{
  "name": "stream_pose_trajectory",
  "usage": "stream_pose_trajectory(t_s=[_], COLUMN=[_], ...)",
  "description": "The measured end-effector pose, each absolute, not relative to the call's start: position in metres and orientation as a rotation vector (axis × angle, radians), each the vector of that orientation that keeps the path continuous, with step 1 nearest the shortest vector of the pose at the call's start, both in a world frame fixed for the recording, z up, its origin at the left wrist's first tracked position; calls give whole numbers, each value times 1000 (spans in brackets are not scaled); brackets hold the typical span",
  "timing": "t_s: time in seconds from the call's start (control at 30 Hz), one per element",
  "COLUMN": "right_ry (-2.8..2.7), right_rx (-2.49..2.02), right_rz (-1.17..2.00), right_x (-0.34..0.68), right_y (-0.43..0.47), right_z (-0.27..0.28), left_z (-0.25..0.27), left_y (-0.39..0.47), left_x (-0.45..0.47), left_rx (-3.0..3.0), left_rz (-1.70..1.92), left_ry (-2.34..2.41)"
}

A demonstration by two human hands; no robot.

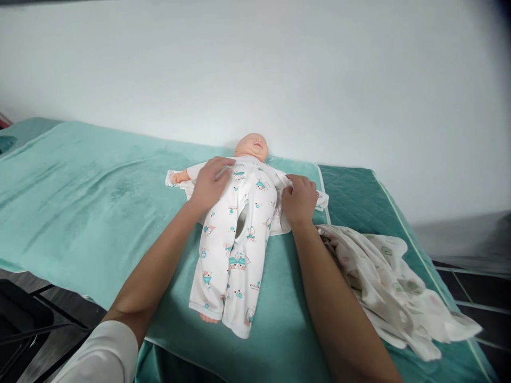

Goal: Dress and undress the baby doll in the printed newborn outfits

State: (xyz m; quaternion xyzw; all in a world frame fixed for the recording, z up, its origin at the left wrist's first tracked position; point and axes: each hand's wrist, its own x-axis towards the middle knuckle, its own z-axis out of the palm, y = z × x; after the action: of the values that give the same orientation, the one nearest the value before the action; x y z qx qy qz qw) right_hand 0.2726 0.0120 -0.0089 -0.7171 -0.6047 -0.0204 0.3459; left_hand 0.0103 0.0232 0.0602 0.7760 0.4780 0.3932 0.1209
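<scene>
A baby doll (pixel 254 144) lies on its back, head toward the wall, with one bare hand and some toes showing. It has on white printed baby trousers (pixel 239 260), pulled high up the chest, with a slit at the crotch. A matching white baby shirt (pixel 282 226) spreads out from under it on both sides. My left hand (pixel 211 183) rests on the doll's chest at the left, fingers stretched out and slightly blurred. At the other side, my right hand (pixel 300 199) has its fingers curled on the shirt near the doll's arm; the fingertips are partly hidden.
A crumpled cream printed cloth (pixel 387 282) lies to the right of my right forearm. The bed has a light green cover (pixel 80 202) over a darker quilted green one (pixel 351 191). A white wall (pixel 255 69) stands behind. A black chair (pixel 24 319) is at lower left.
</scene>
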Motion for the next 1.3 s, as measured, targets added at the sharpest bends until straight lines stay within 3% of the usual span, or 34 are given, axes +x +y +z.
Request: stream_pose_trajectory(t_s=[0.17, 0.33, 0.47, 0.93, 1.3], right_ry=[-1537, -1538, -1433, -1333, -1337], right_rx=[-1777, -1805, -1767, -1993, -2106], right_rz=[-20, 19, 84, 153, 199], right_x=[266, 271, 289, 293, 291], right_y=[16, 21, 25, 18, 23], right_z=[-17, -17, -17, -8, -9], left_z=[93, 110, 105, 90, 70], left_y=[29, 42, 52, 70, 79], left_x=[72, 123, 150, 169, 193], left_rx=[2614, 2790, 2760, 2838, 2810], left_rz=[644, 2, -270, -336, -423], left_ry=[1121, 1292, 1356, 1525, 1306])
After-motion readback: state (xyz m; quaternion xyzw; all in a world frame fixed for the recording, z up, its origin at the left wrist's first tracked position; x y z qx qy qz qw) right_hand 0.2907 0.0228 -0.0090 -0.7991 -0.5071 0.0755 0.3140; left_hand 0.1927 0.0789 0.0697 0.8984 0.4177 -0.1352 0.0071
